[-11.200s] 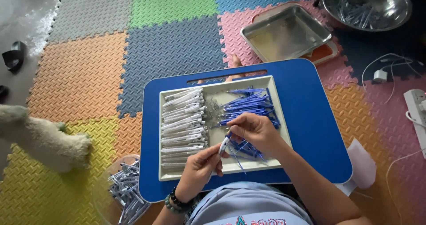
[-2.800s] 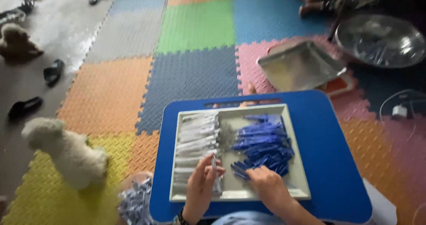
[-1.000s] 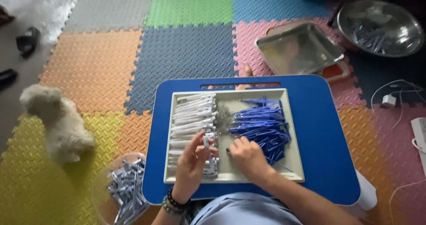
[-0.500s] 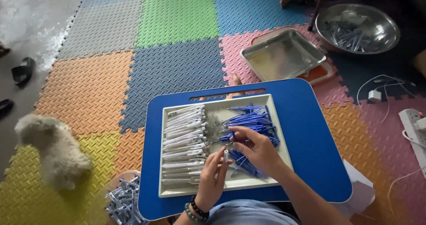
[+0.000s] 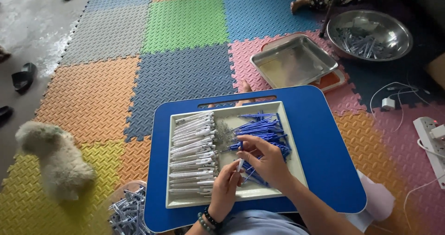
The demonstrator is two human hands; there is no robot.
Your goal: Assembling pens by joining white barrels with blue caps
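Both hands meet over one cream tray (image 5: 296,170): left hand (image 5: 225,188) pinches a white pen barrel (image 5: 239,164), right hand (image 5: 264,158) grips one blue refill (image 5: 248,177). Two piles, too many to count.

Both hands, left hand (image 5: 226,187) and right hand (image 5: 264,158), meeting over shallow cream plastic tray (image 5: 234,200). White pen barrel (image 5: 239,164) pinched between them. Loose blue pen refills (image 5: 262,128) heaped at one o'clock.

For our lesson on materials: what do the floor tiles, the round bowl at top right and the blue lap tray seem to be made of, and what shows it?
Coloured interlocking floor tiles: likely soft foam, matte, with embossed tread and jigsaw edges.
Round silver bowl: apparently stainless steel, shiny with bright reflections.
Blue rounded lap tray: probably smooth hard plastic or a coated board; even colour, slight sheen.
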